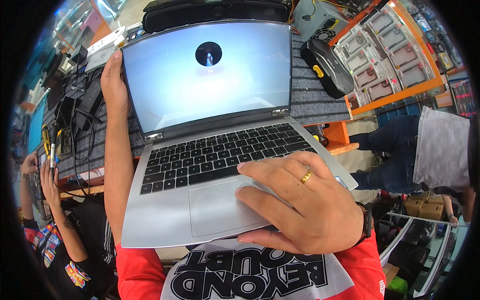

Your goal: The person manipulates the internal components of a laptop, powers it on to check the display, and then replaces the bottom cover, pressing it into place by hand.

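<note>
An open silver laptop (155, 215) fills the middle of the view, with black keys and a large touchpad (215, 210). Its lit screen (165, 75) shows a pale blue background with a round picture near the top. My left hand (115, 85) grips the lid's left edge, thumb at the upper corner; its other fingers are partly hidden behind the lid. My right hand (305, 205), with a gold ring and a dark wristband, lies across the right of the base. Its fingers are spread, two tips over the touchpad and space bar, the thumb along the front edge.
A grey striped mat (315, 105) covers the bench. A black case with a yellow latch (327, 70) and an orange-framed rack (395, 55) stand right. Cables and chargers (82, 110) lie left. Another person's hand (50, 187) is at lower left; a person in grey (442, 150) stands right.
</note>
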{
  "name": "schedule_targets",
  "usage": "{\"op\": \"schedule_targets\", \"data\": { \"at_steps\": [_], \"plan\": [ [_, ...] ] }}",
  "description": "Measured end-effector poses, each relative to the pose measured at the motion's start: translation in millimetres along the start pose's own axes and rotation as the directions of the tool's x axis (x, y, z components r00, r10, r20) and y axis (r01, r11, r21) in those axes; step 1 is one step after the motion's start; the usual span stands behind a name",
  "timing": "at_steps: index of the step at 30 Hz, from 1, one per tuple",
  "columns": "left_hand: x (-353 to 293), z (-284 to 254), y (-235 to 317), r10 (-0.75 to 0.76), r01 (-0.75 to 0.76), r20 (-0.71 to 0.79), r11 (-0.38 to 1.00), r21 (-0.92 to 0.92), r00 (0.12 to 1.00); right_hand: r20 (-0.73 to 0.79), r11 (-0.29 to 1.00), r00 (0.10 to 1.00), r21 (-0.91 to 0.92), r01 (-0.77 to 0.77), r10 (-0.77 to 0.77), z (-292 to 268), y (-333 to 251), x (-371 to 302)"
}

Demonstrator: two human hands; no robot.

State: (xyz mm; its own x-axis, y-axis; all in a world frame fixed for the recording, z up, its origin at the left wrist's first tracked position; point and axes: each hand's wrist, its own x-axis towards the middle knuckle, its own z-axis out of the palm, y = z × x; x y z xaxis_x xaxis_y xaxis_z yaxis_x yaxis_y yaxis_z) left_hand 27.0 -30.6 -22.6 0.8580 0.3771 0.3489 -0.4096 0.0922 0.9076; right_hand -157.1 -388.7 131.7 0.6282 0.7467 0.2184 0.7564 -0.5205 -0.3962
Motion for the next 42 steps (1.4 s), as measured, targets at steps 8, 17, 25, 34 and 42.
{"op": "schedule_targets", "data": {
  "at_steps": [8, 17, 25, 34, 42],
  "plan": [
    [2.1, -2.1, -3.9, 0.017, -0.019, -0.042, 0.998, -0.064, 0.999, 0.015, 1.000, 1.000, 0.007, -0.011, 0.011, -1.6, 0.9, -0.8],
    [1.9, 2.3, -5.3, -0.004, 0.004, -0.038, 1.000, 0.014, 0.999, -0.010, 0.999, 0.999, -0.026, 0.048, -0.048, -11.8, 3.0, 7.8],
    [0.1, 3.4, -13.8, -0.013, 0.013, -0.015, 1.000, -0.006, 1.000, -0.107, 0.989, 0.988, -0.108, 0.103, -0.114, -15.3, 4.8, 25.4],
    [-3.5, 6.8, -10.8, -0.047, 0.048, 0.042, 0.999, -0.020, 0.998, -0.146, 0.996, 0.985, -0.050, 0.080, -0.086, -31.9, 21.2, 61.9],
    [-4.8, 13.3, -8.8, -0.056, 0.066, 0.068, 0.987, -0.149, 0.996, -0.170, 0.987, 0.973, 0.024, 0.161, -0.154, -39.8, 55.5, 105.4]
  ]
}}
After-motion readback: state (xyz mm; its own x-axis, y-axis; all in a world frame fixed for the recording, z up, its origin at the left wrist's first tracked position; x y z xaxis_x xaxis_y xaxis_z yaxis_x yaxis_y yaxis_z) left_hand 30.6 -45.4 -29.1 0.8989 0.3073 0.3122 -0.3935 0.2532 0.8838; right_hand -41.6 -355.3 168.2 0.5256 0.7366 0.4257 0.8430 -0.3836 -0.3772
